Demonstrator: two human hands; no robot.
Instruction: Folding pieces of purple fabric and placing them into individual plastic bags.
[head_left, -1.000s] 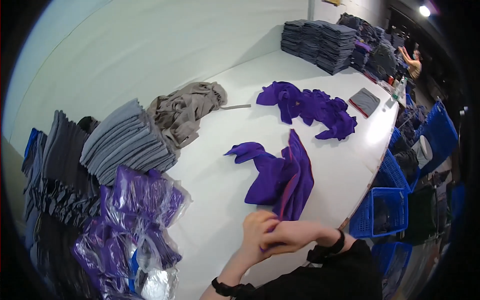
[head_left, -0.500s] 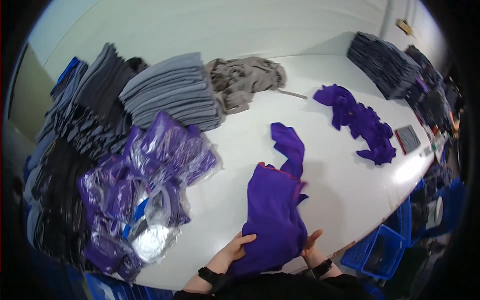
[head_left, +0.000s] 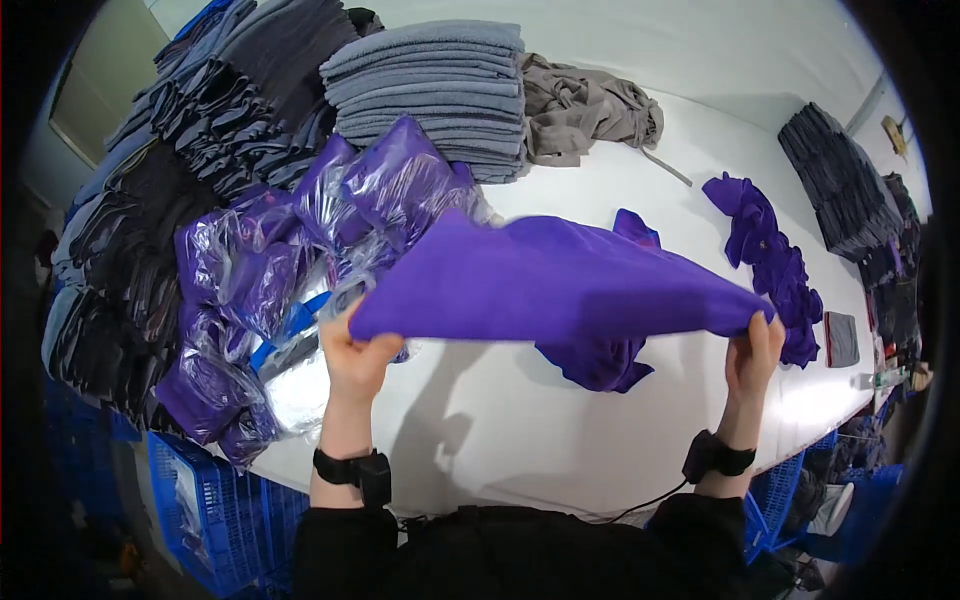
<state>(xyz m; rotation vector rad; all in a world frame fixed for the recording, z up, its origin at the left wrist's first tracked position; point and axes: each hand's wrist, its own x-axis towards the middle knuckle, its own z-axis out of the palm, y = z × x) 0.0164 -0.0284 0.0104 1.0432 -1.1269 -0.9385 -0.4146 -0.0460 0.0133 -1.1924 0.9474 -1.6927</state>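
Note:
A purple piece of fabric (head_left: 560, 285), perhaps a garment, is stretched sideways above the white table (head_left: 480, 430). My left hand (head_left: 357, 362) pinches its left corner and my right hand (head_left: 756, 355) grips the right corner, both closed on the cloth. The upper edge of the cloth looks slightly blurred. More purple fabric (head_left: 600, 365) hangs or lies under its lower edge, and another bit (head_left: 635, 230) shows behind it; whether these belong to the same piece I cannot tell. Past my right hand, crumpled purple fabric strips (head_left: 765, 250) lie on the table.
At left sit purple bundles in clear plastic bags (head_left: 240, 270), beside stacks of dark folded cloth (head_left: 130, 270). Behind are a grey folded stack (head_left: 425, 100) and a crumpled taupe cloth (head_left: 590, 110). Dark cloth (head_left: 840, 180) is piled far right. Blue crates (head_left: 205, 520) stand below the table edge.
Both hands have risen and spread apart, lifting the purple fabric from the near table edge and pulling it out sideways. The view has shifted, so the table things appear elsewhere.

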